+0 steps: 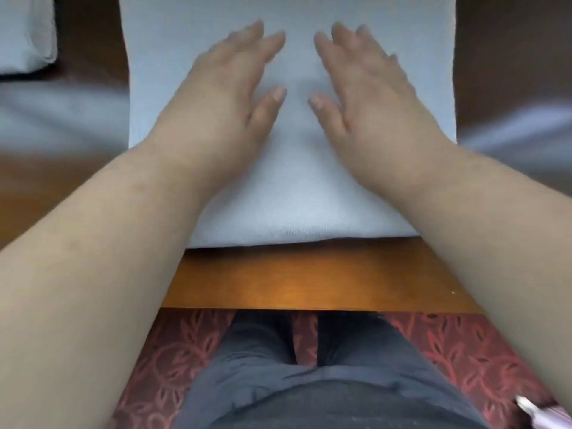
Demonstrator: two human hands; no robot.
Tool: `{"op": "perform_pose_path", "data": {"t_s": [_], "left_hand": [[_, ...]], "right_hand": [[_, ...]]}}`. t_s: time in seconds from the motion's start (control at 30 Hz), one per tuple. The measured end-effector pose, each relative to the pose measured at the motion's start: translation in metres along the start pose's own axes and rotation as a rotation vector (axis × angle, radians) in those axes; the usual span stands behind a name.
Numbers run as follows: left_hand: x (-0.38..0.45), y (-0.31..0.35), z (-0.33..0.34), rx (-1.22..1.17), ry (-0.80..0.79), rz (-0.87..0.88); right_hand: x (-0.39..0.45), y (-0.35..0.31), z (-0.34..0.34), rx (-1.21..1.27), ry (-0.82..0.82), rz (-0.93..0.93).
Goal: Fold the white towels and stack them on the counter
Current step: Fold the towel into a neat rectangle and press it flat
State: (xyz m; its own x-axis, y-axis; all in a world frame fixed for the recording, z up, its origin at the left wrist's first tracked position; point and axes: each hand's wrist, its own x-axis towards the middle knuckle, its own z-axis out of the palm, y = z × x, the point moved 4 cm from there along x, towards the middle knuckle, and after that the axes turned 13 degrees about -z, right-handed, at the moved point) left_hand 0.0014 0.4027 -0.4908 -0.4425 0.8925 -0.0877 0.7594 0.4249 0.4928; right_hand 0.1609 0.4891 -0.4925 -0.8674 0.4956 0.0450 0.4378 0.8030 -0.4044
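a: where is the white towel [291, 187] lying?
b: it's lying folded near the counter's [309, 283] front edge, stretching toward the back.
a: and the hands?
b: the left hand [226, 97] and right hand [368, 97] are resting flat on it, fingers spread, gripping nothing.
a: any label showing?
b: no writing is reading clearly. another towel [26, 32] is sitting at the back left corner.

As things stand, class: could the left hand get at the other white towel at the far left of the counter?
Probably yes. The left hand lies flat and empty on the towel in front; only bare counter separates it from the other towel.
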Motion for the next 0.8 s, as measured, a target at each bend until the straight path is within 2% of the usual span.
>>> {"op": "perform_pose_path", "data": {"t_s": [0.03, 0.1, 0.17, 0.23, 0.3, 0.4, 0.43, 0.5, 0.6, 0.67, 0.73, 0.8], "left_hand": [[-0.02, -0.006, 0.008, 0.054, -0.115, 0.001], [-0.061, -0.033, 0.013, 0.249, -0.204, 0.017], [-0.083, -0.058, 0.008, 0.385, -0.224, 0.036], [-0.081, -0.072, 0.002, 0.391, -0.249, -0.013], [-0.08, -0.07, -0.003, 0.38, -0.219, -0.026], [-0.105, -0.057, -0.004, 0.414, -0.191, 0.201], [-0.117, -0.059, 0.0, 0.457, -0.212, 0.273], [-0.132, -0.072, 0.003, 0.49, -0.231, 0.28], [-0.135, -0.089, -0.001, 0.424, -0.152, 0.193], [-0.137, -0.095, -0.009, 0.349, -0.043, 0.142], [-0.14, -0.099, -0.016, 0.327, 0.066, 0.129], [-0.142, -0.097, -0.017, 0.337, 0.1, 0.149]], "right_hand": [[-0.023, 0.0, 0.011, -0.042, -0.138, 0.003], [-0.07, 0.018, 0.016, -0.19, -0.269, 0.012], [-0.098, 0.044, 0.01, -0.255, -0.299, 0.057], [-0.107, 0.058, 0.003, -0.219, -0.309, 0.114], [-0.111, 0.053, -0.003, -0.196, -0.261, 0.047], [-0.137, 0.042, -0.001, -0.236, -0.239, -0.188], [-0.148, 0.043, 0.002, -0.247, -0.278, -0.209], [-0.162, 0.053, 0.006, -0.236, -0.331, -0.174], [-0.163, 0.057, 0.0, -0.232, -0.287, -0.155], [-0.163, 0.056, -0.005, -0.214, -0.196, -0.145], [-0.164, 0.055, -0.008, -0.231, -0.097, -0.146], [-0.166, 0.055, -0.008, -0.247, -0.046, -0.146]]}}
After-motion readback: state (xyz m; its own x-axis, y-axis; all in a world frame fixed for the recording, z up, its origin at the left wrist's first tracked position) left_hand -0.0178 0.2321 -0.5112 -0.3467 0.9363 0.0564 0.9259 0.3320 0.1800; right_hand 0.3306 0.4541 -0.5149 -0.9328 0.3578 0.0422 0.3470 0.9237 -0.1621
